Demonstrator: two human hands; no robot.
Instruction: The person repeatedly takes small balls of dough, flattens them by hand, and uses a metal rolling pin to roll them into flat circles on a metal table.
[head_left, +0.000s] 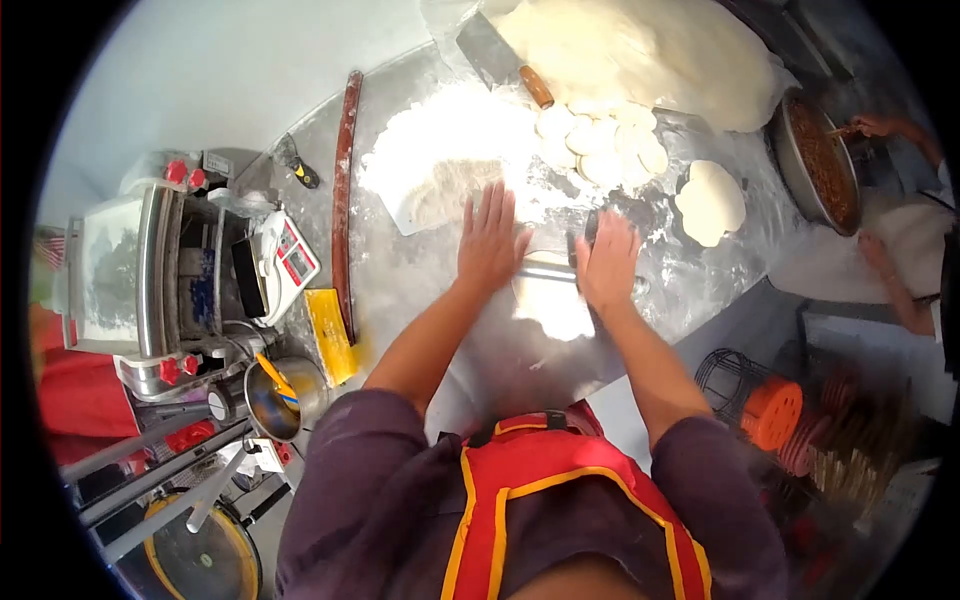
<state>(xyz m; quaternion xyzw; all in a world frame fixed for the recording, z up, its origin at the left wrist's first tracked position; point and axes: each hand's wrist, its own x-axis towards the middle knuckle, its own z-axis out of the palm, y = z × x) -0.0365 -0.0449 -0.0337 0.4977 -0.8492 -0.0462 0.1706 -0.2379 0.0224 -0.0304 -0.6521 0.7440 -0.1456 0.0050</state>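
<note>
My left hand [490, 237] lies flat with its fingers stretched forward, over the left end of a small rolling pin [552, 269]. Over the pin's right part rests my right hand [610, 262], palm down and fingers extended. A flattened piece of dough [555, 312] sits beneath the pin, partly hidden by it. Just ahead of my left hand is a heap of white flour [430, 150]. Several round dough pieces [600, 145] lie in a floury pile beyond my hands. One larger flat dough round [711, 203] is off to the right.
A big dough mass [650, 55] and a wooden-handled cleaver [490, 50] are at the back. A long wooden rod [344, 200], a scale [290, 265] and a dough-rolling machine [150, 270] stand left. At right, another person's hand stirs a bowl of filling [820, 165].
</note>
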